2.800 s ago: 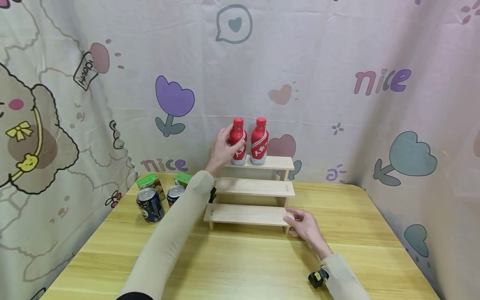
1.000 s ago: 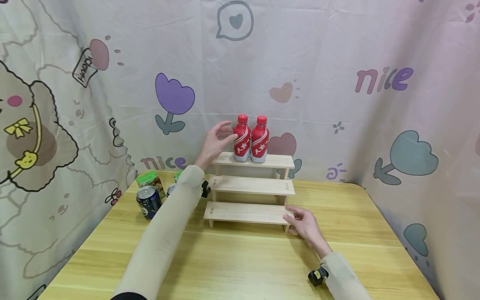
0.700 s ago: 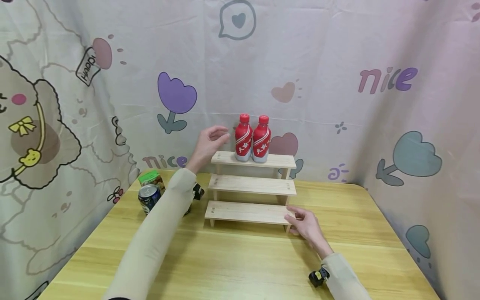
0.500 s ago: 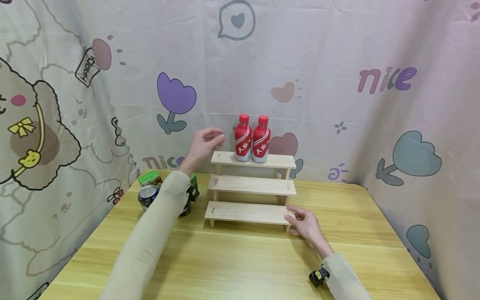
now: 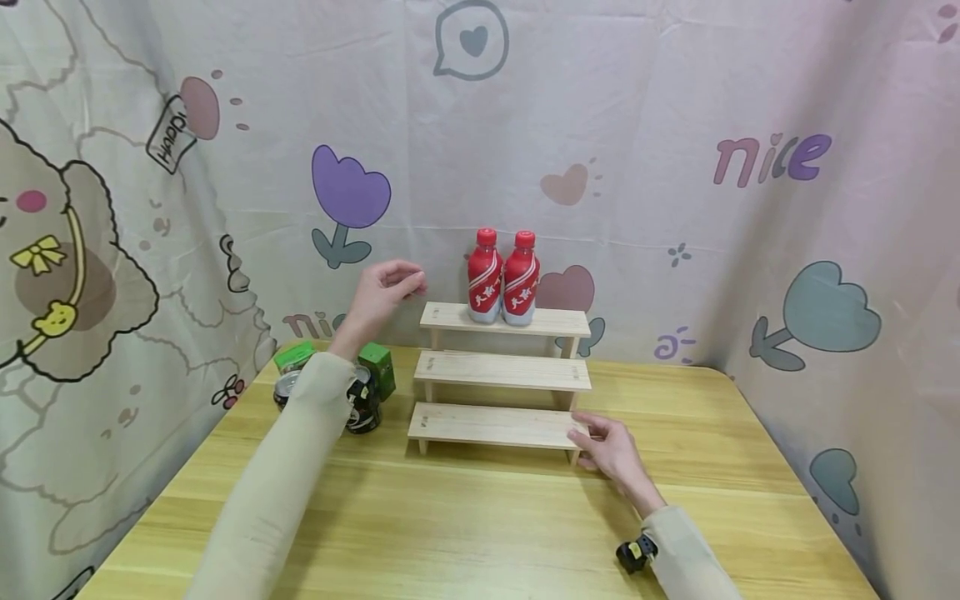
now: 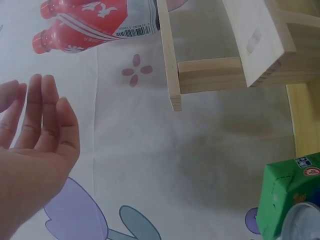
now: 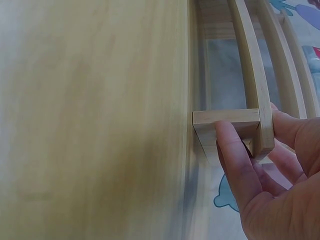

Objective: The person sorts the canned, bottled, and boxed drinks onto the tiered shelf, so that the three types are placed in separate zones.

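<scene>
1. Left hand [image 5: 381, 296], fingers loose and holding nothing, is near two bottles [image 5: 484, 279] standing atop the rack [image 5: 495, 425].
2. Right hand [image 5: 611, 454] grips the rack's lower right end.
3. Sleeve [image 5: 270, 479] partly hides the cans [image 5: 365, 418].
4. Backdrop [image 5: 637, 92] reads "nice"; one bottle shows a barcode [image 6: 135, 32].

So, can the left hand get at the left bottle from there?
Probably yes: the left hand holds nothing, it's close beside the left bottle, and nothing visible stands between them.
</scene>
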Tool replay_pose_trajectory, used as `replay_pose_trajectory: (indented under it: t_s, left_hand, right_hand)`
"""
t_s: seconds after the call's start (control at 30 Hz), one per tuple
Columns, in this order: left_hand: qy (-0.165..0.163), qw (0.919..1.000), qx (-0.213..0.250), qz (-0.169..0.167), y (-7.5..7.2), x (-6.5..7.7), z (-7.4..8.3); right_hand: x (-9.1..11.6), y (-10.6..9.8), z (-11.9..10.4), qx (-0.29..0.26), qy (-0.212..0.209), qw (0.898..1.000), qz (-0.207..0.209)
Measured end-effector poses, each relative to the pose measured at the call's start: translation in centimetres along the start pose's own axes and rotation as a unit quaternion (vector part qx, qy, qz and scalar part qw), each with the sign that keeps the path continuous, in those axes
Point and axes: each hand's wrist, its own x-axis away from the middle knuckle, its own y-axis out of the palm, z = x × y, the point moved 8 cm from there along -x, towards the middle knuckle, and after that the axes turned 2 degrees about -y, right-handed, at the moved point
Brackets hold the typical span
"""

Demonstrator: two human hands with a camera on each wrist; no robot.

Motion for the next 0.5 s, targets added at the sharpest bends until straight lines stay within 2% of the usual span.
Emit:
replay_pose_trajectory:
  t_s: [0.13,0.27,0.5]
  left_hand:
    - [-0.016,0.9998,0.003,-0.01,-0.6,0.7,-0.4]
    - [-0.047,0.9987,0.002,-0.018,-1.1,1.5,-1.2]
    - [-0.109,0.9936,-0.023,-0.018,-2.2,4.2,-3.1]
  right_hand:
    - [-0.1,0.0,-0.1,-0.001,0.001,1.0,-0.002]
    - [-0.2,0.0,-0.2,-0.003,0.0,1.0,-0.003]
    - [0.0,0.0,-0.2,0.001,-0.003,1.0,-0.005]
